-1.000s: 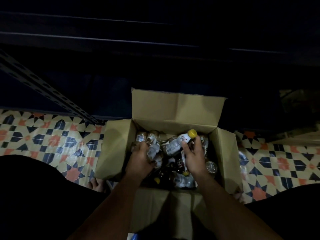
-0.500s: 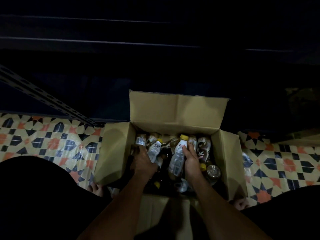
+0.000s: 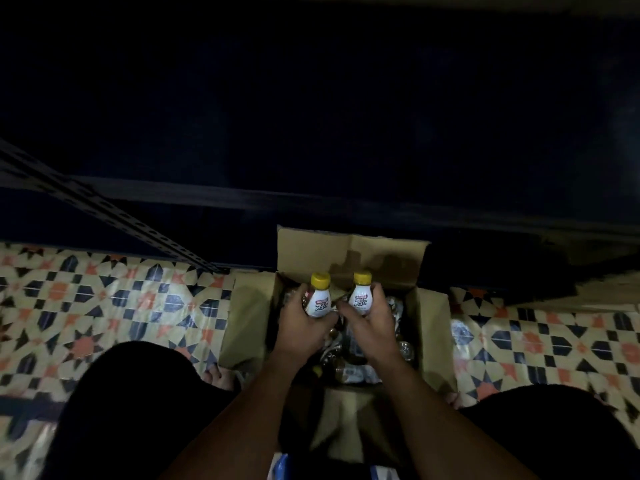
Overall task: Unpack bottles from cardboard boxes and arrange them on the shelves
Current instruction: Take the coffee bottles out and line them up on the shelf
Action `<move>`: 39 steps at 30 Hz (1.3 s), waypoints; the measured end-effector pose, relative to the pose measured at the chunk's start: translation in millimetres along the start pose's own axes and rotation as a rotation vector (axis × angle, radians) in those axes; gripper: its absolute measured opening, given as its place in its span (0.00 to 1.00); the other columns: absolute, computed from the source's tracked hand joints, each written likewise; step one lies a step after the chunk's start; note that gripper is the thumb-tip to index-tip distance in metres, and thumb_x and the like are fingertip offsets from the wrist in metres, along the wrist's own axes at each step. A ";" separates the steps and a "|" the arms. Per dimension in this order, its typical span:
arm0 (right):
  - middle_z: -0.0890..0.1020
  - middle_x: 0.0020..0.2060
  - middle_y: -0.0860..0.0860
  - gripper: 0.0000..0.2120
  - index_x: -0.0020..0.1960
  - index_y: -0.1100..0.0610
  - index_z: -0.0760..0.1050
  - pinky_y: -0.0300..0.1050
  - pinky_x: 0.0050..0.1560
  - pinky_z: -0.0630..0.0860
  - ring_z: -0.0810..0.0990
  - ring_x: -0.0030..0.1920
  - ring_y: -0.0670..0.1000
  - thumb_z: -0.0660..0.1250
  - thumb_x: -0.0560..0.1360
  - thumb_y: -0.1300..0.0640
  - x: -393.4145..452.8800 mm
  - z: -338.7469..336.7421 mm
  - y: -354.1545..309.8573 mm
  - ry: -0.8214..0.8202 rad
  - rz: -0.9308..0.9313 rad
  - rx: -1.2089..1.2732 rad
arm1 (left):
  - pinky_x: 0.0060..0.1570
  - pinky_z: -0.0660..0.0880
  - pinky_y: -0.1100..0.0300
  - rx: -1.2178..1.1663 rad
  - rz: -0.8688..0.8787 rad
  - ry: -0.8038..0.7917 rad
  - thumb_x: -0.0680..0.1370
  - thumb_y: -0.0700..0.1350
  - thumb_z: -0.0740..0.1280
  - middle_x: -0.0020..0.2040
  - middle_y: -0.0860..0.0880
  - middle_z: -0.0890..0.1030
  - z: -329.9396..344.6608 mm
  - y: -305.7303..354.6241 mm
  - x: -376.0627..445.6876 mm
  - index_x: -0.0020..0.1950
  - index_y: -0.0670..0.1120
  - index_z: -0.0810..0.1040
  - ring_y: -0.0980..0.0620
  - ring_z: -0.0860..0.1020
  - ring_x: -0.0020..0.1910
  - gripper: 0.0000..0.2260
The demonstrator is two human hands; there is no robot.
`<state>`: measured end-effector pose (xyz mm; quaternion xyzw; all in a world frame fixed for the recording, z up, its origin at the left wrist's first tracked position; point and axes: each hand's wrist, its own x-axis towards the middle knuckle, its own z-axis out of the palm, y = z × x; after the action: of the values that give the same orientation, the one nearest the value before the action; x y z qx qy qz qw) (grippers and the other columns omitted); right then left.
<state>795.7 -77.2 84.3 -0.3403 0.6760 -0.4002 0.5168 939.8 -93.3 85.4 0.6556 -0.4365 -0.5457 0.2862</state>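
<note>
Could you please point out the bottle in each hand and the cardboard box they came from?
Left-hand bottle (image 3: pixel 319 303): head view, on its white label.
Right-hand bottle (image 3: pixel 360 298): head view, on its white label.
Cardboard box (image 3: pixel 349 252): head view, on the bare inner face of its raised back flap.

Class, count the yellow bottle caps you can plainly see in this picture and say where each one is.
2. One tops the bottle in the left hand, one the bottle in the right hand, both above the cardboard box. More may lie hidden among the dark bottles below.

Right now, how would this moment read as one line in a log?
step: unpacking | left hand: holds yellow-capped bottle | right hand: holds second bottle | both above open cardboard box | more bottles inside
</note>
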 end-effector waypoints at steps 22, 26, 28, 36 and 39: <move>0.82 0.38 0.47 0.14 0.52 0.55 0.72 0.33 0.37 0.75 0.82 0.37 0.45 0.75 0.71 0.60 -187.2 -63.9 -517.8 0.257 -0.794 0.002 | 0.33 0.76 0.55 -0.249 0.599 -0.083 0.66 0.34 0.74 0.37 0.37 0.78 -139.9 512.1 -206.4 0.48 0.38 0.75 0.49 0.76 0.34 0.14; 0.82 0.37 0.49 0.13 0.50 0.59 0.72 0.35 0.37 0.76 0.82 0.36 0.46 0.74 0.70 0.60 -201.5 -71.0 -584.7 0.319 -0.934 0.080 | 0.32 0.76 0.59 -0.276 0.726 -0.105 0.67 0.31 0.75 0.34 0.38 0.77 -152.8 575.0 -220.5 0.46 0.33 0.72 0.50 0.76 0.33 0.14; 0.81 0.36 0.51 0.14 0.49 0.62 0.72 0.39 0.36 0.77 0.81 0.34 0.47 0.74 0.70 0.59 -198.4 -74.6 -606.1 0.334 -0.960 0.096 | 0.30 0.74 0.61 -0.272 0.744 -0.112 0.69 0.27 0.74 0.31 0.46 0.77 -154.1 597.6 -218.4 0.43 0.37 0.73 0.53 0.76 0.31 0.12; 0.82 0.39 0.42 0.15 0.51 0.48 0.70 0.36 0.40 0.76 0.81 0.39 0.41 0.74 0.72 0.58 -160.4 -84.9 -628.5 0.285 -0.966 0.132 | 0.43 0.80 0.61 -0.323 0.721 -0.183 0.72 0.27 0.73 0.44 0.49 0.87 -138.9 631.3 -185.7 0.55 0.44 0.79 0.53 0.85 0.46 0.17; 0.83 0.45 0.44 0.17 0.57 0.53 0.70 0.33 0.43 0.76 0.83 0.44 0.41 0.75 0.74 0.60 -147.0 -89.8 -627.9 0.275 -0.978 0.103 | 0.40 0.79 0.63 -0.305 0.727 -0.180 0.73 0.28 0.74 0.42 0.51 0.87 -132.3 634.7 -173.5 0.55 0.43 0.79 0.56 0.85 0.42 0.16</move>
<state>772.1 -213.1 720.7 -0.5352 0.4786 -0.6692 0.1915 898.4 -242.0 738.5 0.3582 -0.5772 -0.5228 0.5149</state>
